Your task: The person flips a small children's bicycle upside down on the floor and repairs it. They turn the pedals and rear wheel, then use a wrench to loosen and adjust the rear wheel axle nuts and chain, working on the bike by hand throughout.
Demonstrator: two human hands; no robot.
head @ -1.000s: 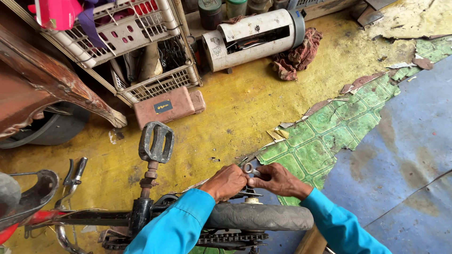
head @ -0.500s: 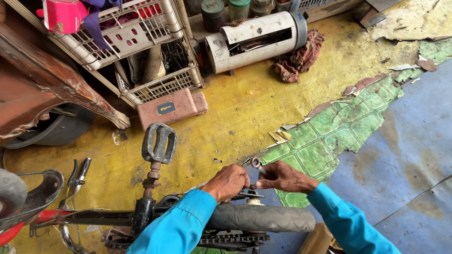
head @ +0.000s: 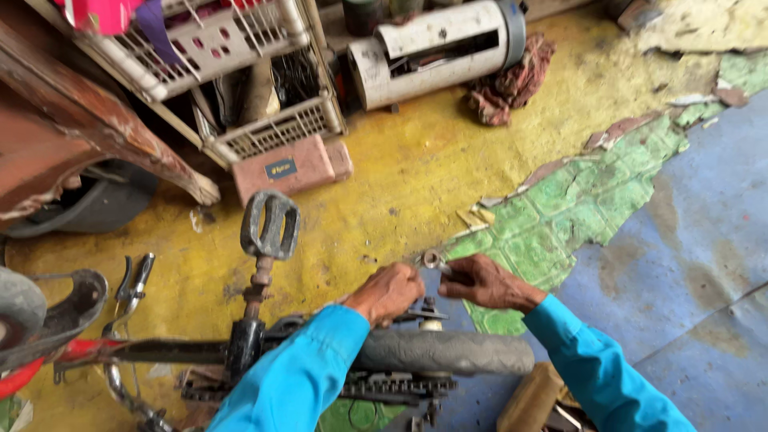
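down low, right hand (head: 490, 282) pinching a spanner (head: 433, 259) by its ring end, left hand (head: 390, 292) curled shut over the axle nut (head: 430, 307) above the tyre (head: 448, 352); best done by seating the ring square on the nut, bracing the wheel with the left, turning in short pulls; beyond that, pedal (head: 271, 223) upright on its crank, chain (head: 392, 387) under the tyre, brick (head: 290, 168) by the basket (head: 272, 128); nut mostly hidden under fingers, frame cut off at left, spanner blurred
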